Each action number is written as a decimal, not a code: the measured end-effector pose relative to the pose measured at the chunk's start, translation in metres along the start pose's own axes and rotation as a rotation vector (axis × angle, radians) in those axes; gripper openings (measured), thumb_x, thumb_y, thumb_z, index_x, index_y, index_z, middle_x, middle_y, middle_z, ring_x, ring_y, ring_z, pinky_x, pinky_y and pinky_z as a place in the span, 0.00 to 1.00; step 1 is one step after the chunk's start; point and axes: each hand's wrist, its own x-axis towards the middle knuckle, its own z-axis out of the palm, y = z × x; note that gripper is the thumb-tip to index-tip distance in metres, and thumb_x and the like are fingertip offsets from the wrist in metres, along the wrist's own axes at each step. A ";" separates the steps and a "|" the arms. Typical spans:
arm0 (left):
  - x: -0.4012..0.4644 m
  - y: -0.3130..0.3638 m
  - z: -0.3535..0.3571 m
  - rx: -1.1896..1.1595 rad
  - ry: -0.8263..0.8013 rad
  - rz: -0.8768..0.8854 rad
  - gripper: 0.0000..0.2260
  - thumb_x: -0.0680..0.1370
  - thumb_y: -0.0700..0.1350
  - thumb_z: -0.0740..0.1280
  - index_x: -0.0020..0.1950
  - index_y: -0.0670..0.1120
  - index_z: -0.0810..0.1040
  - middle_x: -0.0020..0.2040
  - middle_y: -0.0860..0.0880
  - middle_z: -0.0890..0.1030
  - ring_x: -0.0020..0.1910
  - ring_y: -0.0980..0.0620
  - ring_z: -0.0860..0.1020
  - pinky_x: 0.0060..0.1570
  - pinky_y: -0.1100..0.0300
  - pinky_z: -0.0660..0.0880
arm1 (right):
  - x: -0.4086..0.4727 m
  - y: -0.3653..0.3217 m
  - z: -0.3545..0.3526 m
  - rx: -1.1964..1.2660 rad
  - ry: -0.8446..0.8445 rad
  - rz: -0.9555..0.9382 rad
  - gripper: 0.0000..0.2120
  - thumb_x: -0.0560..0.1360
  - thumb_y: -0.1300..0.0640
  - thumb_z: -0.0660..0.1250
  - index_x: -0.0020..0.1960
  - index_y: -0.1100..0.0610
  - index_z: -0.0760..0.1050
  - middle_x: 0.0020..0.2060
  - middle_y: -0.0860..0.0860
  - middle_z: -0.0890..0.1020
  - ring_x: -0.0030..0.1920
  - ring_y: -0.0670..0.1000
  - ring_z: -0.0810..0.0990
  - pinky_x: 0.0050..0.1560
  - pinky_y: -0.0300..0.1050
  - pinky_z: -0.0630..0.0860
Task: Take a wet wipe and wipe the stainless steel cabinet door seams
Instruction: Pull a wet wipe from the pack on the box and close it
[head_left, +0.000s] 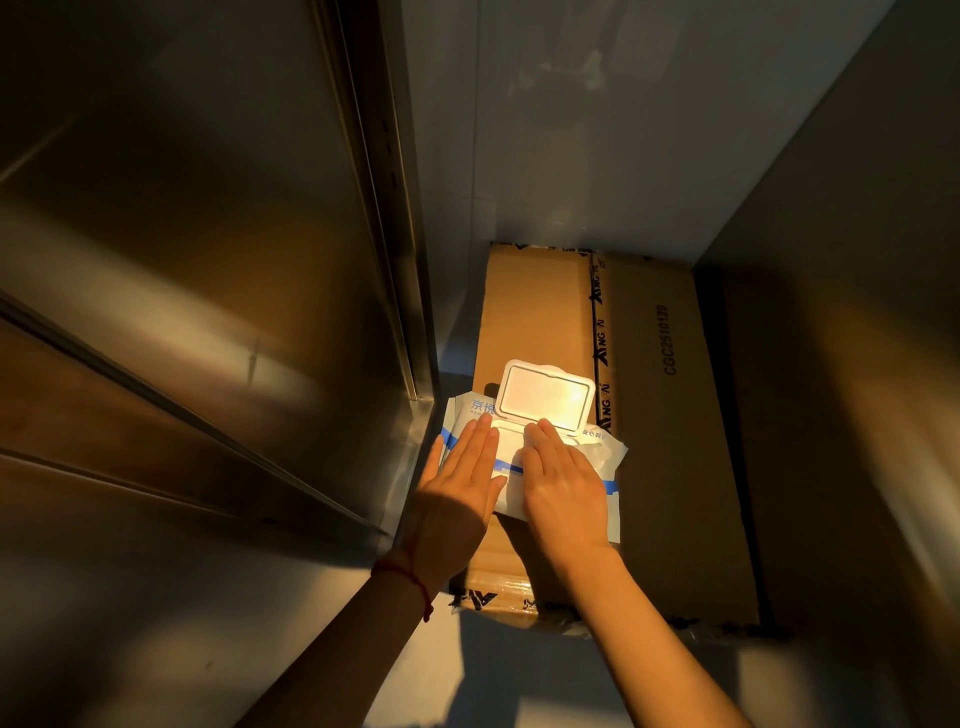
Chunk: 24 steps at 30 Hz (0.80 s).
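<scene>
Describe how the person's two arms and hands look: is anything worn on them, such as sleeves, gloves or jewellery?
Both forearms are bare, with no sleeves in view, and neither hand wears a glove. The left hand has a thin red string bracelet around its wrist, with a short end hanging down. The right hand and its wrist carry nothing: no ring, watch or band shows.

Steel cabinet door (218, 270) crowds the left; cardboard box (675, 441) lies open rightward.

We see brushed, softly reflective stainless steel on the cabinet door (171, 249) at nine o'clock, matt brown cardboard on the box (670, 441), and glossy white plastic on the wipe pack's lid (545, 395).
</scene>
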 end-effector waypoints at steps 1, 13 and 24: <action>0.000 0.000 0.000 0.002 0.000 -0.003 0.24 0.59 0.45 0.80 0.51 0.36 0.82 0.51 0.39 0.82 0.50 0.41 0.82 0.43 0.42 0.78 | 0.000 0.000 0.000 0.006 -0.002 -0.002 0.31 0.39 0.54 0.86 0.40 0.62 0.83 0.46 0.58 0.85 0.48 0.57 0.84 0.41 0.48 0.81; 0.001 0.000 0.001 -0.014 0.034 -0.016 0.25 0.57 0.45 0.81 0.49 0.36 0.83 0.49 0.39 0.83 0.47 0.42 0.82 0.41 0.43 0.78 | -0.002 0.000 0.004 0.035 0.073 0.010 0.32 0.41 0.54 0.86 0.41 0.63 0.82 0.44 0.59 0.84 0.46 0.57 0.84 0.41 0.48 0.81; 0.001 0.001 -0.003 -0.045 0.028 -0.013 0.24 0.56 0.43 0.82 0.48 0.35 0.83 0.48 0.38 0.83 0.47 0.41 0.82 0.40 0.42 0.79 | -0.003 0.000 0.005 -0.045 0.081 -0.014 0.35 0.39 0.54 0.86 0.44 0.64 0.83 0.47 0.59 0.84 0.49 0.58 0.84 0.43 0.49 0.80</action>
